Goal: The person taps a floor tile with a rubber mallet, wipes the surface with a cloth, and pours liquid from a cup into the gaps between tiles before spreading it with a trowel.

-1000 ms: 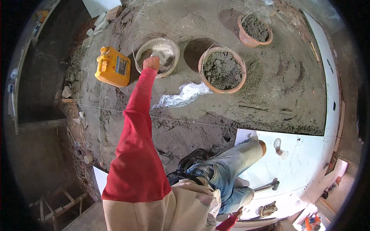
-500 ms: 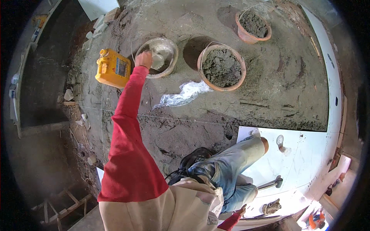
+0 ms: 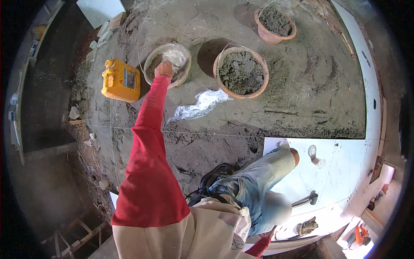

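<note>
My left hand (image 3: 164, 70), at the end of a red sleeve, reaches over the near part of a bucket (image 3: 148, 77) with a wire handle. Its fingers are closed, but what they grip is hidden beneath the hand. Whitish wet material (image 3: 174, 57) shows inside this bucket, just beyond the knuckles. To the left stands a yellow jerrycan (image 3: 121, 81), upright and apart from the hand. Low in the view, my right hand (image 3: 271, 233) is mostly hidden beside my knee, above the white tiles; its fingers cannot be made out.
Two buckets of grey mortar, a nearer one (image 3: 241, 72) and a farther one (image 3: 276, 22), stand on the grey mortar bed. Crumpled clear plastic (image 3: 200, 105) lies before them. A taut string (image 3: 207, 133) crosses the bed. On the white tiles (image 3: 332, 172) are a hammer (image 3: 307, 199) and a rag (image 3: 307, 226).
My left hand has shifted rightward within the bucket, from its left side to nearer its middle. The pale patch inside now shows farther back. The whole view has shifted slightly.
</note>
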`<state>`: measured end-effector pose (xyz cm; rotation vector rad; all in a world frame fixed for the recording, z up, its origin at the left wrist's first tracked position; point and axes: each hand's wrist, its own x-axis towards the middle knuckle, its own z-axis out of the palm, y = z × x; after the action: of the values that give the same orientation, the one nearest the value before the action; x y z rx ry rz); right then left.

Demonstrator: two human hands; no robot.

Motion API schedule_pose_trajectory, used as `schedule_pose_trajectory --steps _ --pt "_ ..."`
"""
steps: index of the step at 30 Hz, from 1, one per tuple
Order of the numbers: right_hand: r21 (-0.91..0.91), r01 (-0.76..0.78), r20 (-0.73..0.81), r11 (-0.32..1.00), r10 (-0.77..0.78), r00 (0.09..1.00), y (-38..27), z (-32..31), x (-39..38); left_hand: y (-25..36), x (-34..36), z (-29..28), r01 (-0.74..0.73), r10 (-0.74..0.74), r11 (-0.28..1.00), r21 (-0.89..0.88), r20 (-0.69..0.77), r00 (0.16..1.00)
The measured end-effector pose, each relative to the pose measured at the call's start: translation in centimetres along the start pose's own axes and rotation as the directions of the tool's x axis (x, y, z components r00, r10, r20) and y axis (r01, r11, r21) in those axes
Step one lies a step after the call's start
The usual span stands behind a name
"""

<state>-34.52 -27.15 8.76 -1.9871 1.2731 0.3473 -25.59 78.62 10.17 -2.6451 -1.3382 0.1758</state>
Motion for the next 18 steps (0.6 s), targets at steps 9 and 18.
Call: schedule_pose_trajectory --steps 9,18 --pt "0.076 0.016 0.041 0.997 -0.019 0.999 0.8 -1.0 0.0 -2.7 0.0 -5.1 -0.079 0.085 0.996 0.036 -0.251 0.964" --pt "0.124 0.011 0.08 0.992 -0.021 0.997 1.6 -1.3 0.0 -2.4 -1.4 -4.5 -0.183 0.218 0.973 0.143 -0.298 0.929"
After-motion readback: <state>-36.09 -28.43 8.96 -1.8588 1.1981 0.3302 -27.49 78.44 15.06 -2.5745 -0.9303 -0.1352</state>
